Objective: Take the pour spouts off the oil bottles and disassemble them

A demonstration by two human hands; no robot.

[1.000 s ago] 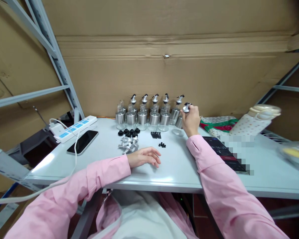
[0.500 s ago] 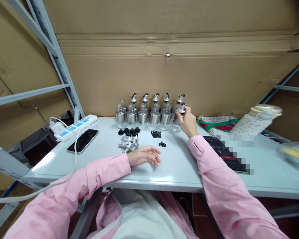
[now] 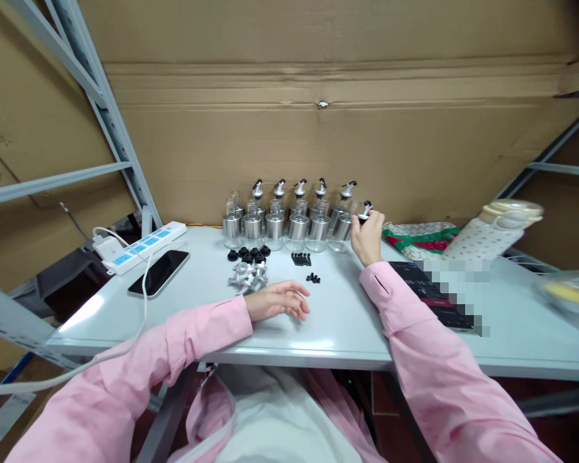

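Five fitted spouts (image 3: 300, 189) top bottles in the back row, and one loose spout (image 3: 366, 211) is in the right hand (image 3: 368, 240), raised above the table (image 3: 340, 308) at the right end of the front row. It sits just beside the bare neck of the end bottle (image 3: 342, 226); whether the two touch, I cannot tell. To fit it well, I would line its black base up with the neck before pressing, then push straight down rather than from the side, since a sideways shove could tip the glass or knock its neighbour. A steadying hand on the metal sleeve would help, and a light hold low on the spout should keep the lever free. As for the fingers, the right thumb and forefinger pinch the spout near its base, with little gap beyond its width; the other fingers are partly hidden behind, so their curl is unclear. The left hand (image 3: 280, 301) pinches nothing visible: its fingers are loosely bent and slightly parted, low over the table, near the silver parts (image 3: 246, 279) and the small caps (image 3: 313, 278), apart from both. Black stoppers (image 3: 244, 252) lie farther back.
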